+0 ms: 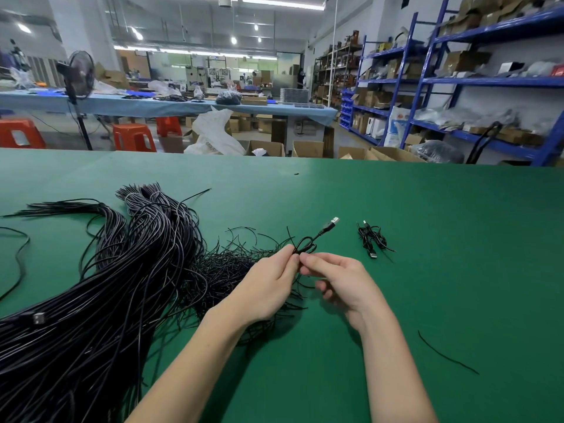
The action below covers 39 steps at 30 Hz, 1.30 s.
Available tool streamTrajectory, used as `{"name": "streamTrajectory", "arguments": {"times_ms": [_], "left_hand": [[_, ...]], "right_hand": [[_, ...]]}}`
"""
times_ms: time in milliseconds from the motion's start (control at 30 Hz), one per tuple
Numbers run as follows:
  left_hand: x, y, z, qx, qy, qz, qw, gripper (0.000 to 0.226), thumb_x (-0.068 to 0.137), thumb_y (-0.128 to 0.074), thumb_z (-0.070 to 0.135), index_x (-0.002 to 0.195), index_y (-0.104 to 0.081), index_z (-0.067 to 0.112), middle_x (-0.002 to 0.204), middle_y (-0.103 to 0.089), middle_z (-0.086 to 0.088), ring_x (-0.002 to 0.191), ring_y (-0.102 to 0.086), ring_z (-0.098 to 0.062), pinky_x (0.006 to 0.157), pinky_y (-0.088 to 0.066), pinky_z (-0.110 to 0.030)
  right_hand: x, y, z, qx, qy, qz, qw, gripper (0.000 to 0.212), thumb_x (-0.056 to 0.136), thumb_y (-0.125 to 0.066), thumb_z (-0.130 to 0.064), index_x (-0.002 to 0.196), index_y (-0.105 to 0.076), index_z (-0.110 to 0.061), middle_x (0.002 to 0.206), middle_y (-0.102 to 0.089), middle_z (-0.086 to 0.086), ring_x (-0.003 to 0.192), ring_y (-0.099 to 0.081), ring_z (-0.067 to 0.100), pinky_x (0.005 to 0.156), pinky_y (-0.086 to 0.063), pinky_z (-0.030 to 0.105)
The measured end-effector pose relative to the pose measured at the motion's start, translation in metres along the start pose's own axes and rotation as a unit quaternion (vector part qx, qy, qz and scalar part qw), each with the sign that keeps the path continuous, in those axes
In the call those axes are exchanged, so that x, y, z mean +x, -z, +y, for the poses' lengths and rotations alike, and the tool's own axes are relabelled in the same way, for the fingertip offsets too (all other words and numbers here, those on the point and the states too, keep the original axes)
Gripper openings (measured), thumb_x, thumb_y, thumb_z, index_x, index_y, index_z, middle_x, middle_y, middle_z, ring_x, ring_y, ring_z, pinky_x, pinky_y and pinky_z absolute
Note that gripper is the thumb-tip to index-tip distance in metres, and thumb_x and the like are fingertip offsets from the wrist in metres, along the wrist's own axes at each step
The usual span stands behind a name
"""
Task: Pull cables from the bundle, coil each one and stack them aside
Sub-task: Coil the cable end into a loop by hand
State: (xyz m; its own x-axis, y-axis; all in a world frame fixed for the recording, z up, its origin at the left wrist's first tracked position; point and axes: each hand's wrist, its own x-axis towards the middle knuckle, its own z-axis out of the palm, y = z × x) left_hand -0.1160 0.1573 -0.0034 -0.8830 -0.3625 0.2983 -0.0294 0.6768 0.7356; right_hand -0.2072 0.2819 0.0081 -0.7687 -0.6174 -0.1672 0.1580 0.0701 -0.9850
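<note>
Two bare forearms entering from the lower edge, no sleeves, no gloves, no rings or watch visible, left hand (271, 288) and right hand (338, 282) with short, unpainted fingernails, wrists uncovered.

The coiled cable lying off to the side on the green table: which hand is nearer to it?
Right. The right hand is just below-left of the coiled cable, apart from it. The left hand sits farther left, by the bundle.
</note>
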Motion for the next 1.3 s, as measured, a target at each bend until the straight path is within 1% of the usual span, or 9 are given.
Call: {"name": "streamTrajectory", "arguments": {"times_ms": [100, 233, 433, 533, 700, 967, 1100, 1167, 1300], "left_hand": [[-0.001, 0.001, 0.000, 0.008, 0.016, -0.005, 1.000, 0.031, 0.107, -0.035, 0.027, 0.079, -0.037, 0.014, 0.063, -0.046, 0.002, 0.061, -0.039, -0.018, 0.062, -0.034, -0.038], [-0.001, 0.000, 0.000, 0.030, 0.038, -0.017, 0.999, 0.029, 0.104, -0.034, 0.022, 0.076, -0.035, 0.015, 0.065, -0.046, 0.000, 0.064, -0.040, -0.021, 0.060, -0.030, -0.039], [0.000, -0.001, -0.002, 0.039, 0.015, -0.014, 0.999, 0.028, 0.106, -0.034, 0.023, 0.078, -0.036, 0.017, 0.067, -0.052, -0.001, 0.059, -0.040, -0.014, 0.055, -0.031, -0.027], [-0.001, -0.002, -0.003, 0.012, -0.002, -0.010, 1.000, 0.027, 0.105, -0.035, 0.021, 0.078, -0.038, 0.018, 0.062, -0.050, 0.006, 0.055, -0.037, -0.009, 0.053, -0.031, -0.023], [-0.003, -0.005, -0.005, -0.074, 0.018, 0.014, 0.997, 0.033, 0.104, -0.036, 0.017, 0.072, -0.041, 0.023, 0.056, -0.044, 0.014, 0.056, -0.034, -0.008, 0.054, -0.030, -0.025], [-0.002, -0.004, -0.004, -0.052, 0.017, 0.063, 0.996, 0.039, 0.109, -0.034, 0.028, 0.072, -0.041, 0.018, 0.063, -0.044, 0.010, 0.057, -0.036, -0.004, 0.056, -0.031, -0.021], [0.001, 0.000, -0.002, -0.091, 0.032, 0.072, 0.993, 0.041, 0.109, -0.034, 0.029, 0.071, -0.044, 0.017, 0.056, -0.046, 0.014, 0.054, -0.037, -0.005, 0.055, -0.031, -0.023], [0.004, 0.001, 0.001, -0.140, 0.050, 0.055, 0.987, 0.040, 0.109, -0.034, 0.029, 0.072, -0.045, 0.018, 0.051, -0.045, 0.016, 0.048, -0.036, -0.004, 0.050, -0.029, -0.020], [0.005, 0.002, 0.007, -0.231, 0.090, 0.024, 0.968, 0.038, 0.108, -0.035, 0.031, 0.073, -0.048, 0.020, 0.050, -0.046, 0.016, 0.042, -0.034, 0.000, 0.040, -0.026, -0.015]], "right_hand": [[0.001, -0.002, 0.001, 0.027, -0.054, -0.012, 0.998, 0.014, 0.080, -0.083, -0.032, 0.084, -0.078, -0.020, 0.068, -0.070, -0.009, 0.044, -0.045, 0.003, 0.040, -0.032, 0.013], [0.001, -0.004, 0.004, 0.040, -0.078, -0.010, 0.996, 0.014, 0.080, -0.084, -0.028, 0.085, -0.075, -0.017, 0.063, -0.066, -0.008, 0.046, -0.046, 0.004, 0.041, -0.035, 0.013], [0.003, -0.006, 0.005, 0.049, -0.080, -0.008, 0.996, 0.013, 0.082, -0.082, -0.026, 0.084, -0.074, -0.016, 0.060, -0.064, -0.008, 0.044, -0.047, 0.004, 0.042, -0.037, 0.013], [0.003, -0.005, 0.004, 0.055, -0.086, -0.022, 0.995, 0.014, 0.082, -0.082, -0.024, 0.085, -0.071, -0.015, 0.060, -0.062, -0.008, 0.045, -0.046, 0.004, 0.044, -0.037, 0.014], [0.004, -0.005, 0.005, 0.050, -0.078, -0.024, 0.995, 0.018, 0.083, -0.081, -0.020, 0.074, -0.067, -0.018, 0.059, -0.059, -0.007, 0.046, -0.046, 0.004, 0.044, -0.036, 0.014], [0.001, -0.009, 0.002, -0.002, -0.045, -0.043, 0.998, 0.020, 0.077, -0.084, -0.033, 0.075, -0.068, -0.021, 0.063, -0.062, -0.007, 0.048, -0.047, 0.003, 0.049, -0.035, 0.016], [-0.006, -0.001, 0.005, 0.051, -0.025, -0.115, 0.992, 0.008, 0.078, -0.084, -0.028, 0.082, -0.078, -0.024, 0.082, -0.072, -0.004, 0.056, -0.054, 0.006, 0.052, -0.044, 0.017], [-0.008, 0.005, 0.005, 0.068, -0.023, -0.142, 0.987, 0.012, 0.072, -0.083, -0.029, 0.083, -0.081, -0.025, 0.088, -0.074, -0.002, 0.059, -0.057, 0.007, 0.053, -0.047, 0.017], [-0.005, 0.008, 0.005, 0.093, -0.057, -0.144, 0.984, 0.014, 0.068, -0.080, -0.025, 0.080, -0.081, -0.017, 0.083, -0.072, 0.000, 0.059, -0.057, 0.007, 0.051, -0.048, 0.015]]}}
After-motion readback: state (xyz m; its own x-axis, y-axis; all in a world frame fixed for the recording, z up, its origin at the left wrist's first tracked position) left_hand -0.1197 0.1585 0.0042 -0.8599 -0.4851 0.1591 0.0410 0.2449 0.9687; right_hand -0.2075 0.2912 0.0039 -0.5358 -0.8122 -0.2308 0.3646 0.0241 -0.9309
